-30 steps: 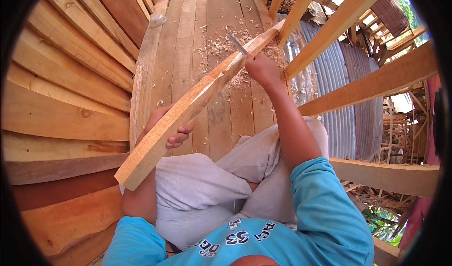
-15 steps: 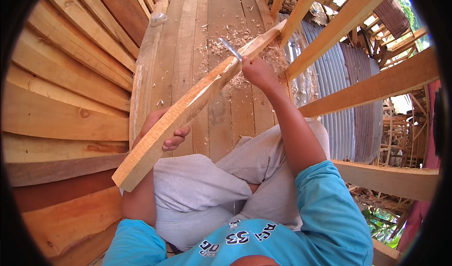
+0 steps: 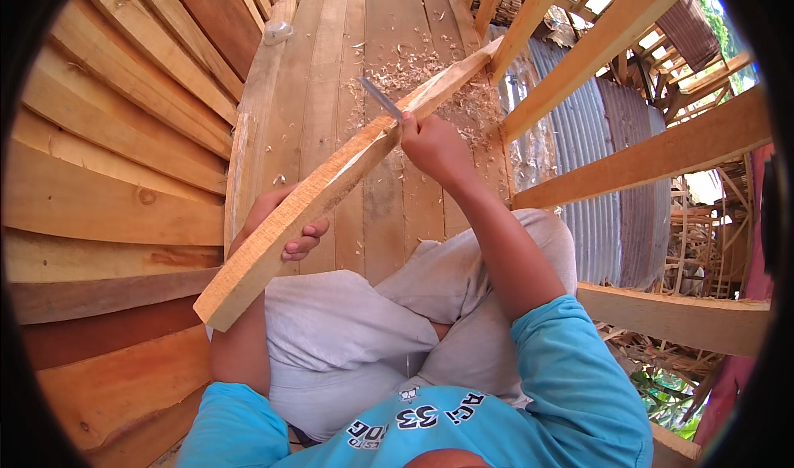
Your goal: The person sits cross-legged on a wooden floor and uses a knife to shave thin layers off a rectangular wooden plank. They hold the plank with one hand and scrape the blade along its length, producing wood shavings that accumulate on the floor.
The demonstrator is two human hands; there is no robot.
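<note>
Shavings [image 3: 413, 71] litter the plank floor [image 3: 331, 96] (whittling well underway); left hand [image 3: 285, 228] grips the wooden batten's [image 3: 331, 187] near end, right hand [image 3: 430, 141] fisted round the knife [image 3: 380, 97] mid-length, far half still rough.

No packages, labels, signs, screens.

An open-air woodworking site, apparently a timber structure under construction. The floor consists of raw wooden planks [image 3: 389, 96] strewn with wood shavings [image 3: 413, 67], with curved plank walling [image 3: 107, 178] on the left. Bare timber beams [image 3: 653, 149] and corrugated metal sheeting [image 3: 628, 178] stand on the right.
</note>
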